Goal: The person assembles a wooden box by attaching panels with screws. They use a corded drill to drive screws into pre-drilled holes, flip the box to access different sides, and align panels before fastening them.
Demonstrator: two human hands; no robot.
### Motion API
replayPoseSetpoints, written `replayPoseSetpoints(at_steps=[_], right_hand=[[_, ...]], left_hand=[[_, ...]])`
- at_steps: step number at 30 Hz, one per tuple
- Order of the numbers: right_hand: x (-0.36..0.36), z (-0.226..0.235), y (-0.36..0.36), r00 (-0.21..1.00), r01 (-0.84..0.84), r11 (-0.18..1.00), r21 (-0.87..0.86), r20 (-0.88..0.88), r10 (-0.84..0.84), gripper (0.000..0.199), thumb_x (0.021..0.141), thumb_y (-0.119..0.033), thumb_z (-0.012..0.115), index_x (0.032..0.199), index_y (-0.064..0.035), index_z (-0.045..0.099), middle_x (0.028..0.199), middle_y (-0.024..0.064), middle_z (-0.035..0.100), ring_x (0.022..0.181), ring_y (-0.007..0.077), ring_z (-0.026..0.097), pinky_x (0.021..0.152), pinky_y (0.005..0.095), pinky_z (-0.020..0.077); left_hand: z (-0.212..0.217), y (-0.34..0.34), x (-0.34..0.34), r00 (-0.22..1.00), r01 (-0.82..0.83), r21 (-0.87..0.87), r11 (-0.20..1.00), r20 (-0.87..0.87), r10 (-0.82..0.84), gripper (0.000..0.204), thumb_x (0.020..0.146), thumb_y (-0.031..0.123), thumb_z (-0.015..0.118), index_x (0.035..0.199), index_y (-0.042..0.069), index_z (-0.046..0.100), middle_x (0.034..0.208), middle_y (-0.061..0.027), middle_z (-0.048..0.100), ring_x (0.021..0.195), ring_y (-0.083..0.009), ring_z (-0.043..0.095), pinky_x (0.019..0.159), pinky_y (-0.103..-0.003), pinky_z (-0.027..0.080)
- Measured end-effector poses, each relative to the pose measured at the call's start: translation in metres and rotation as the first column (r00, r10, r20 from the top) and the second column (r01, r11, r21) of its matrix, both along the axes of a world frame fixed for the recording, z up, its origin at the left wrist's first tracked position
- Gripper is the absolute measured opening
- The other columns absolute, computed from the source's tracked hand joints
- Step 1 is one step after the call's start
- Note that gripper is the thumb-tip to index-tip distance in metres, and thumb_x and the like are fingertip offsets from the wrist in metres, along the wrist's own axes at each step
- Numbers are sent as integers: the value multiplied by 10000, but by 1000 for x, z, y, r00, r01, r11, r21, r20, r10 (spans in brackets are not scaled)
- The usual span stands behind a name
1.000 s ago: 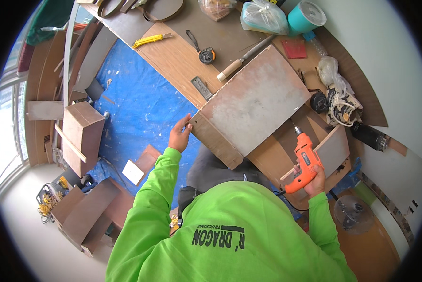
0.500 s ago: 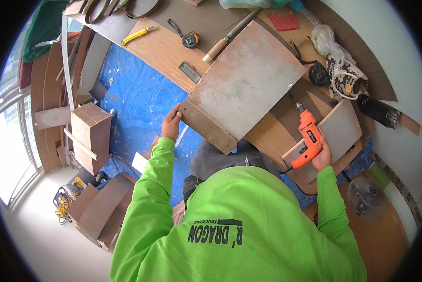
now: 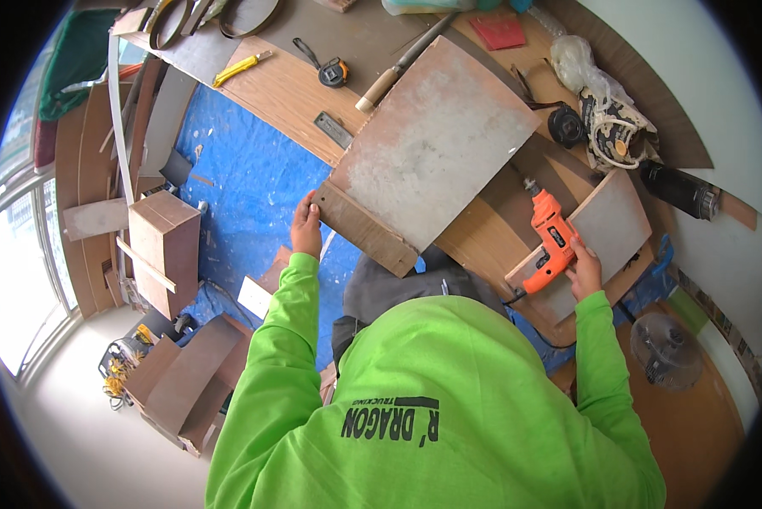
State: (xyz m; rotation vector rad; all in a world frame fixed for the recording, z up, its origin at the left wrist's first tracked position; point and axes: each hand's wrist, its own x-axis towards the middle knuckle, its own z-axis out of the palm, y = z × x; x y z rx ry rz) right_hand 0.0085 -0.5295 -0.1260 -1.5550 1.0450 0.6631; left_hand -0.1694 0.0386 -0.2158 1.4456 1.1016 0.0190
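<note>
An orange power drill [image 3: 554,234] with a bit in its chuck is near my right hand [image 3: 584,270], whose curled fingers press on the rear of its body. The drill's handle points toward me, and its chuck angles away. My left hand [image 3: 307,227] grips the left end of a brown wooden strip [image 3: 365,231], fingers over its edge. That strip runs along the near edge of a large whitish-grey board [image 3: 436,140], touching it. Under the drill is a smaller pale panel [image 3: 611,222] with a wood edge. How the strip is joined to the board cannot be made out.
Beyond the boards are a wood-handled tool [image 3: 381,87], a tape measure [image 3: 333,73], a yellow utility knife [image 3: 242,69] and a metal plate [image 3: 333,129]. A black bottle [image 3: 682,192] and camouflage pouch [image 3: 622,136] stand right. A fan [image 3: 667,351] is near the lower right; a blue tarp [image 3: 245,153] covers the floor left.
The whole view has shifted slightly, moving things a little left. My right hand's fingers have shifted up along the drill's rear. My left hand keeps its place on the strip.
</note>
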Motion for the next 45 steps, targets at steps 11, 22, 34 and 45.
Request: replayPoseSetpoints(at_steps=[11, 22, 34, 45], right_hand=[[18, 9, 41, 701, -342, 669, -660, 294, 649, 529, 945, -245, 715, 1381, 13, 562, 1375, 154, 513, 1247, 257, 536, 1026, 391, 469], [5, -4, 86, 687, -600, 772, -210, 360, 632, 315, 984, -224, 691, 1174, 26, 670, 997, 40, 688, 901, 107, 638, 805, 274, 528], [11, -29, 181, 858, -475, 806, 353, -16, 513, 376, 1017, -413, 624, 1183, -77, 591, 1095, 71, 641, 944, 188, 617, 794, 340, 506], [-27, -84, 234, 976, 34, 712, 701, -178, 129, 525, 914, -243, 791, 1345, -104, 526, 1356, 79, 595, 1245, 287, 575, 1078, 504, 445]], left_hand=[[-13, -6, -3, 997, -28, 47, 998, -68, 31, 450, 1094, 295, 484, 1523, 158, 481, 1347, -53, 605, 1138, -156, 566, 954, -329, 472], [4, -8, 20, 982, 191, 236, 953, -36, -188, 390, 1080, 241, 498, 1408, 42, 566, 1331, -143, 646, 1213, -230, 600, 1052, -344, 448], [10, -9, 38, 967, 254, 308, 917, -99, -235, 366, 1064, 267, 536, 1350, 57, 623, 1222, -136, 712, 1136, -232, 654, 999, -356, 482], [-4, 1, 9, 998, -30, 17, 999, -49, 31, 387, 1039, 272, 523, 1370, 92, 610, 1265, -70, 663, 1088, -228, 630, 966, -390, 498]])
